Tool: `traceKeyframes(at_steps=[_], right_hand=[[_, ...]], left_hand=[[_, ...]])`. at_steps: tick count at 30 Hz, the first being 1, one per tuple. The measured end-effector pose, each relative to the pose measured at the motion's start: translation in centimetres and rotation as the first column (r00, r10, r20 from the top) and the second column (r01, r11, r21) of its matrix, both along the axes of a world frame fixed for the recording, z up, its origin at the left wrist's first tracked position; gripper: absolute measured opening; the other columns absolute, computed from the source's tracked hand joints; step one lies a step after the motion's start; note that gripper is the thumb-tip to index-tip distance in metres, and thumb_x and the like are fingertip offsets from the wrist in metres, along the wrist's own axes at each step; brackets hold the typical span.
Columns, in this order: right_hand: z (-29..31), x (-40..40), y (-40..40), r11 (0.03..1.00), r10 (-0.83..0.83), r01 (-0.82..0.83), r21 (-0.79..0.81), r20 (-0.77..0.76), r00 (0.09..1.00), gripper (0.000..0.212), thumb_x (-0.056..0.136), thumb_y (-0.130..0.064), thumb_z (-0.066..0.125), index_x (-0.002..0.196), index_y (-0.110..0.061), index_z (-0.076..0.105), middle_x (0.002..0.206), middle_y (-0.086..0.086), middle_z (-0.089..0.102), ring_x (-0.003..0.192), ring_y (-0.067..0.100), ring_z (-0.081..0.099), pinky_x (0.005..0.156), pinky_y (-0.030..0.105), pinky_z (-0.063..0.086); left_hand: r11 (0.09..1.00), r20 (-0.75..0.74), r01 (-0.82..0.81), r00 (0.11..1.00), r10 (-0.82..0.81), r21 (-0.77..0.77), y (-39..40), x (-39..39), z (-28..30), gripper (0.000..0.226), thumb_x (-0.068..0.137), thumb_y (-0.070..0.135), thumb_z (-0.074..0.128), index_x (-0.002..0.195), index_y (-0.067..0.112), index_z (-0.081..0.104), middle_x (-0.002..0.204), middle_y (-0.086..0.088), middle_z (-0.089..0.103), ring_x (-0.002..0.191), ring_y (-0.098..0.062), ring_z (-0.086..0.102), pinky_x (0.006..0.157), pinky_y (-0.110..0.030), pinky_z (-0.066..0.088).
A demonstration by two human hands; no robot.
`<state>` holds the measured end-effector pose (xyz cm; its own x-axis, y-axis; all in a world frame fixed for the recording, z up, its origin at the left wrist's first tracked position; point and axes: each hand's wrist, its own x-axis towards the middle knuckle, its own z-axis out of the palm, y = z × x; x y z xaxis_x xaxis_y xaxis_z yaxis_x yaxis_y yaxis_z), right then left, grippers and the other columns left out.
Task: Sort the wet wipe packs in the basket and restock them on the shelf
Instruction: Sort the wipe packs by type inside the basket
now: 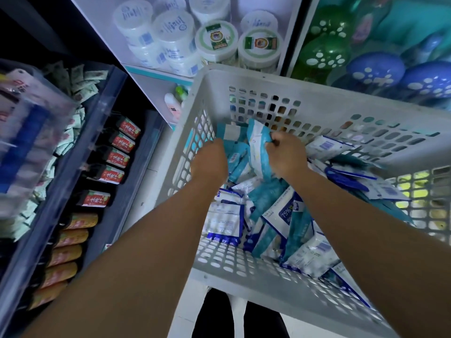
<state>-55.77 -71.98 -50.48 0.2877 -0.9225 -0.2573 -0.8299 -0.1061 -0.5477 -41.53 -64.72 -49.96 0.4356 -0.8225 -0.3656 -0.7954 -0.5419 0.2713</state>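
We are reaching both hands into the white perforated basket (280,86); our right hand (286,156) is pinching a teal-and-white wet wipe pack (258,145) between curled fingers, upright near the far wall; our left hand (210,162) is lying among teal packs (235,159) beside it, fingers hidden, so we cannot tell their state; more packs are lying piled across the basket floor.
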Motion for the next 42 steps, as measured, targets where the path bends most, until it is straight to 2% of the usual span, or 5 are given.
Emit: traceKeyframes(at_steps=[9,16,21,32,42], right_hand=[[-3.1,0.5,-1.1,0.953,0.232,-0.198,0.229,-0.135,0.963,0.017,0.091,-0.01,0.053,0.102,-0.001,0.063,0.097,0.013,0.067,0.083,0.027,0.062,0.069,0.032,0.051],[-2.0,-1.1,1.4,0.692,0.683,-0.48,0.539,-0.274,0.677,0.044,0.089,-0.013,0.06,0.132,-0.018,0.055,0.133,0.004,0.053,0.118,0.024,0.051,0.095,0.034,0.046],[-2.5,-1.6,2.2,0.664,0.743,-0.635,0.396,-0.444,0.5,0.049,0.09,-0.019,0.056,0.136,-0.031,0.048,0.137,0.002,0.046,0.125,0.026,0.038,0.101,0.036,0.034],[-1.8,-2.4,2.5,0.75,0.661,-0.599,0.281,-0.278,0.698,0.017,0.085,-0.011,0.063,0.097,-0.023,0.068,0.111,-0.002,0.06,0.102,0.019,0.056,0.086,0.036,0.048],[2.5,-2.7,0.7,0.97,0.24,-0.241,-0.012,-0.077,0.968,0.006,0.095,-0.016,0.051,0.094,-0.012,0.056,0.09,0.001,0.063,0.081,0.021,0.057,0.069,0.031,0.041]], left_hand=[[0.999,0.001,0.033,0.999,-0.033,-0.039,-0.3,0.1,-2.5,0.055,0.087,-0.002,0.059,0.135,0.007,0.034,0.133,-0.014,0.041,0.11,-0.029,0.052,0.085,-0.036,0.048],[0.857,-0.283,0.425,0.894,-0.347,0.292,2.2,-0.1,-3.9,0.058,0.088,0.014,0.065,0.14,0.018,0.041,0.14,-0.006,0.045,0.125,-0.026,0.046,0.099,-0.033,0.042],[0.748,-0.318,0.509,0.858,-0.402,0.427,3.1,-0.7,-4.9,0.075,0.077,0.006,0.076,0.14,0.016,0.038,0.136,-0.009,0.048,0.118,-0.027,0.053,0.094,-0.039,0.048],[0.636,-0.144,0.564,0.796,-0.587,0.527,3.5,-1.2,-5.0,0.043,0.079,0.026,0.073,0.12,0.016,0.06,0.114,-0.003,0.063,0.105,-0.023,0.061,0.073,-0.029,0.043],[0.843,-0.312,0.428,0.891,-0.331,0.327,3.5,-0.7,2.0,0.024,0.079,0.022,0.073,0.091,0.003,0.064,0.078,-0.009,0.059,0.074,-0.025,0.056,0.06,-0.027,0.039]])
